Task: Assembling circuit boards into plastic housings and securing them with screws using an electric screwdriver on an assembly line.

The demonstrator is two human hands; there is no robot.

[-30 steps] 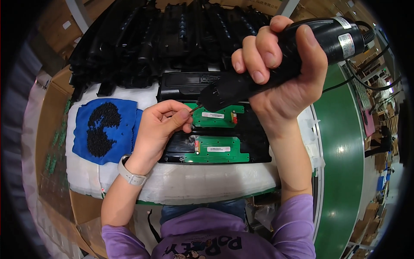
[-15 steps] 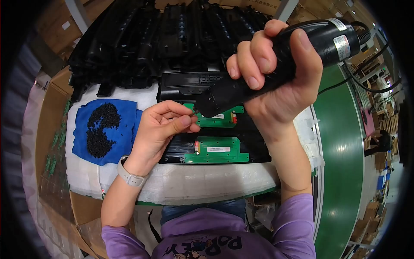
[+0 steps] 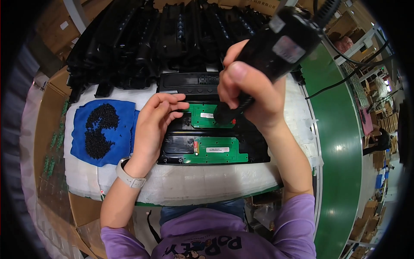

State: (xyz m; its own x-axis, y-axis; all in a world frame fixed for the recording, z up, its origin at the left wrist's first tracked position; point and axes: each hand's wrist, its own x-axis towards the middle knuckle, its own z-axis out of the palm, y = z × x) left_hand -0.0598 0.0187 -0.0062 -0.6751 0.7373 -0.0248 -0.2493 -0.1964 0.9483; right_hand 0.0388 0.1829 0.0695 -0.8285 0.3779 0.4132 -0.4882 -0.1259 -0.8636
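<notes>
My right hand is wrapped around a black electric screwdriver, its cable rising from the top end. The tool slants down, and its dark nose is over the right part of the upper green circuit board; the bit's tip is hidden. That board lies in a black plastic housing. At the board's left edge is my left hand, fingers stretched and slightly apart, with nothing visible in them. A second green circuit board sits nearer me in another black housing.
Left of the housings, a blue cloth bears two joined heaps of tiny black screws. Many long black plastic parts are stacked at the back. White padding covers the table. A green conveyor belt runs along the right.
The screwdriver has tilted more upright, and its nose has moved right, away from my left fingers. My left hand has gone from a pinch at the nose to loosened fingers.
</notes>
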